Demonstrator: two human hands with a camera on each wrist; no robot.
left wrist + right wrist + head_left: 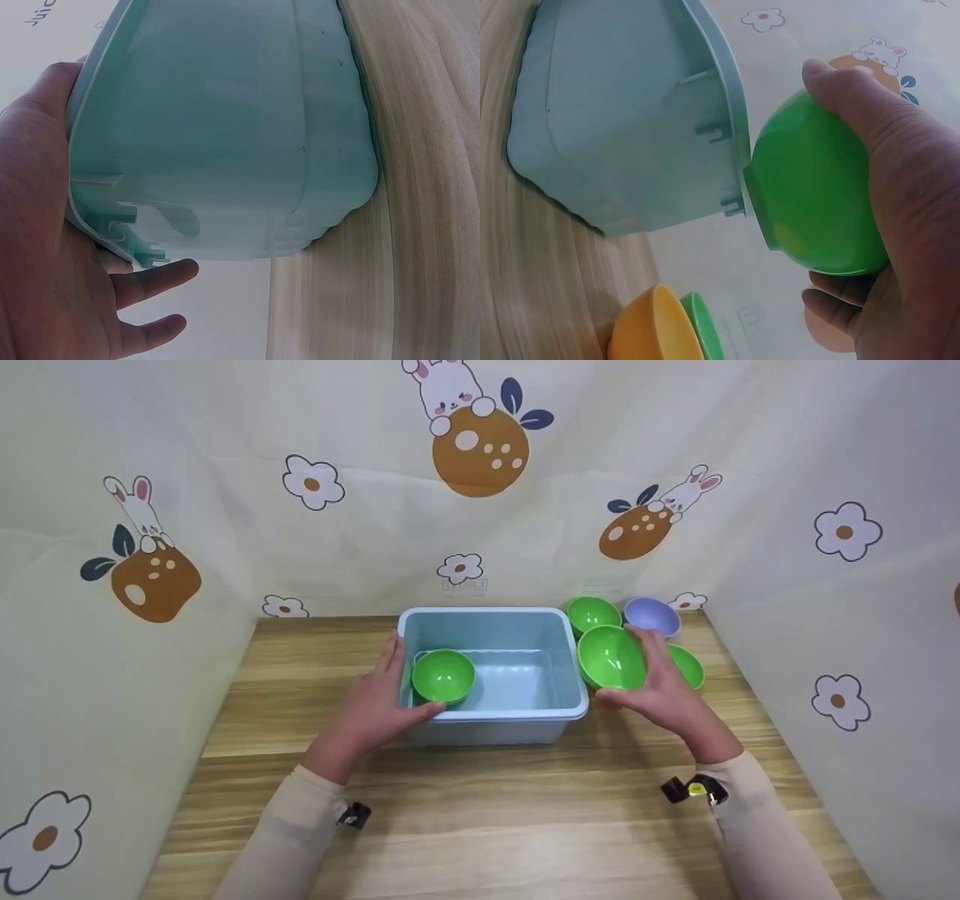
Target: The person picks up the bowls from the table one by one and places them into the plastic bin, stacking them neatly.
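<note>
A light blue plastic bin [495, 714] stands on the wooden table. My left hand [373, 701] holds its front left corner, thumb over the front rim and fingers along the left side; in the left wrist view some fingers [154, 285] stretch out past the wall. Inside the bin, on the left, sits a green bowl [444, 676]. My right hand [664, 686] grips another green bowl [611, 658] between thumb and fingers, raised just outside the bin's right rim. The right wrist view shows this bowl's rounded outside and its foot turned toward the bin.
Beyond the right hand are a green bowl [592, 615], a purple bowl [652, 616] and another green bowl [686, 666], partly hidden by the hand. An orange bowl [652, 326] appears in the right wrist view. Patterned cloth walls [360, 547] enclose the table's back and sides.
</note>
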